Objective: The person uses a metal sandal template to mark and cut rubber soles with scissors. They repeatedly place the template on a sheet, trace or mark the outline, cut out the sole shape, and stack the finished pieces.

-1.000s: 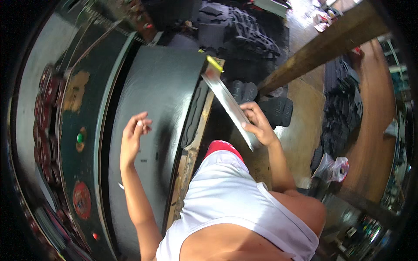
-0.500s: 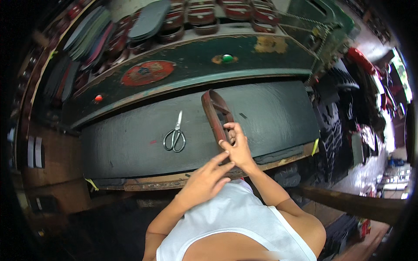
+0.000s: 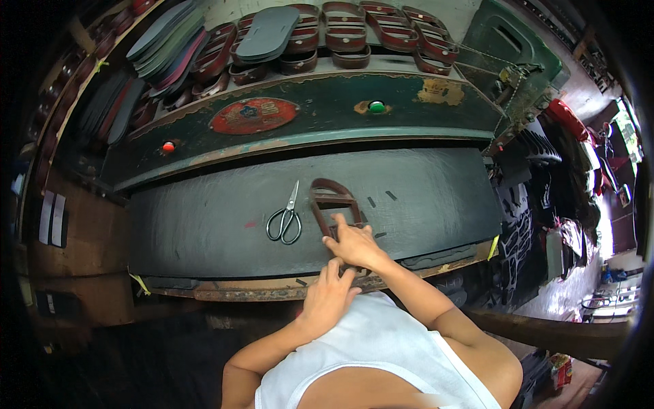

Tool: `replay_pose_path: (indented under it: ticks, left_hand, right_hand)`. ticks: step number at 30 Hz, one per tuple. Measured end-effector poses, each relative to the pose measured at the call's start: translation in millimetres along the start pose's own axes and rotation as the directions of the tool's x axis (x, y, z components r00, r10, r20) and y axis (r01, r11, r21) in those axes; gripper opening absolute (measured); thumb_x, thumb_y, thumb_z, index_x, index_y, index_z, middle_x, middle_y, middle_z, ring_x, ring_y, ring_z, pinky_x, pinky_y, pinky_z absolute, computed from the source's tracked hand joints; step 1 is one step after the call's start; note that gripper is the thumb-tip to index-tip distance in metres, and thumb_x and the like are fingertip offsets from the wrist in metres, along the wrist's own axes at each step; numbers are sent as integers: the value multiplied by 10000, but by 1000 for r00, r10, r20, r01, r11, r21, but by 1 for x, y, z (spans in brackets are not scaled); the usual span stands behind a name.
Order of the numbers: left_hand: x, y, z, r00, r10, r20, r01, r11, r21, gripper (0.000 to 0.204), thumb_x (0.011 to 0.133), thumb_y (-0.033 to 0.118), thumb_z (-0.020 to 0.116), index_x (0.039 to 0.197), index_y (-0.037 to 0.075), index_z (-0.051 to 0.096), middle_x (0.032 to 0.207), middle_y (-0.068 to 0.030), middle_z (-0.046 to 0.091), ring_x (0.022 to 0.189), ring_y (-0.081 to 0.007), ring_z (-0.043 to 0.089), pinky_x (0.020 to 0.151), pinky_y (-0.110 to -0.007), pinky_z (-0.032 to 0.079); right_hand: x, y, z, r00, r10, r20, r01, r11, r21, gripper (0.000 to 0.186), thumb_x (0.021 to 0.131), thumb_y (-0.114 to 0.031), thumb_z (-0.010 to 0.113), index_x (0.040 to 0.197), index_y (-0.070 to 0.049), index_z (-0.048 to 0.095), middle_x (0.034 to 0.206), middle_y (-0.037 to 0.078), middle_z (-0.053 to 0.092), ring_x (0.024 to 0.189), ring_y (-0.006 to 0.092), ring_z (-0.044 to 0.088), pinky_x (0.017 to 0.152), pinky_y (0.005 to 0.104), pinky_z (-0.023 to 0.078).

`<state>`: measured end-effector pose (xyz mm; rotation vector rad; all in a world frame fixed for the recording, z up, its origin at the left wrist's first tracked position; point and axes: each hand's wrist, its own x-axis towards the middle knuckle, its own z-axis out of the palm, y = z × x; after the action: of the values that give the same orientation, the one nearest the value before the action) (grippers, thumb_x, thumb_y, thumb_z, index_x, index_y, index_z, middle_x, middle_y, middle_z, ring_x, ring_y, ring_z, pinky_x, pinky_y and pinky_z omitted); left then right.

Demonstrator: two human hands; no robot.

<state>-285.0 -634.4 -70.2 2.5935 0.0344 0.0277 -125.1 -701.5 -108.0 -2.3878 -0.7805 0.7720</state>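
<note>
A dark reddish-brown sandal sole with a strap loop at its far end (image 3: 333, 204) lies lengthwise on the dark grey rubber-covered counter (image 3: 204, 225), near the middle of the front half, its near end hidden under the hands. The right hand (image 3: 355, 245) rests on top of the sole's near part, its fingers (image 3: 336, 221) spread and pressed flat on it rather than curled around it. The left hand (image 3: 327, 296) sits just behind and touching the right one at the counter's front edge; its fingers point up toward the sole, but whether they grip anything cannot be told, since the right hand covers them.

Just left of the sole lie steel scissors with looped handles (image 3: 286, 219), closed, blades pointing away from the person. A few small dark scraps (image 3: 381, 198) dot the counter to the right. Behind the counter rises a worn green machine panel (image 3: 422, 116) with a red oval plate (image 3: 253, 114), a green button (image 3: 376, 106) and a red button (image 3: 167, 146). On the shelf above, stacks of brown sandal soles (image 3: 354, 34) and flat grey sole blanks (image 3: 269, 31) are lined up.
</note>
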Motion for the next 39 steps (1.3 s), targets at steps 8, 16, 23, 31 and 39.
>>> replay_pose_path:
  ticks: [8, 16, 23, 31, 39]
  left_hand:
    - [15, -7, 0, 999, 2, -40, -5, 997, -71, 182, 840, 168, 789, 971, 54, 735, 933, -99, 628, 898, -310, 603, 669, -408, 536]
    - [47, -42, -85, 925, -362, -111, 174, 667, -725, 246, 808, 105, 874, 898, 39, 655, 807, 28, 563, 755, -69, 501, 650, -247, 423]
    - [74, -5, -160, 928, -363, -84, 181, 636, -750, 276, 788, 94, 884, 874, 2, 638, 853, 19, 554, 784, -52, 503, 675, -220, 396]
    - [80, 88, -217, 855, -100, -509, -128, 910, -394, 466, 527, 309, 970, 693, 38, 628, 688, 12, 508, 654, -104, 437, 567, -267, 279]
    - [159, 110, -222, 788, 210, -578, -430, 860, -274, 424, 584, 186, 955, 757, 25, 602, 766, 2, 492, 713, -114, 435, 619, -274, 303]
  right_hand:
    - [2, -10, -20, 989, -104, 102, 109, 993, -49, 603, 1005, -454, 588, 1415, -22, 497, 1068, 246, 744, 1052, 419, 704, 1002, 581, 419]
    - [79, 40, -254, 612, -611, -502, 599, 773, -209, 353, 933, -200, 732, 1236, -35, 658, 1170, 146, 651, 1114, 268, 656, 971, 413, 532]
    - [193, 32, -432, 650, -641, -408, 367, 735, -570, 383, 901, -70, 647, 1282, -101, 638, 1230, 154, 630, 1210, 321, 608, 1068, 429, 466]
    - [300, -5, -463, 960, -273, -62, 102, 547, -831, 355, 766, -128, 698, 1084, 18, 755, 1142, 236, 740, 1019, 352, 727, 846, 473, 571]
    - [287, -15, -456, 931, -364, -43, 113, 397, -911, 410, 720, -137, 721, 1110, -16, 755, 1071, 232, 754, 1042, 384, 733, 864, 480, 572]
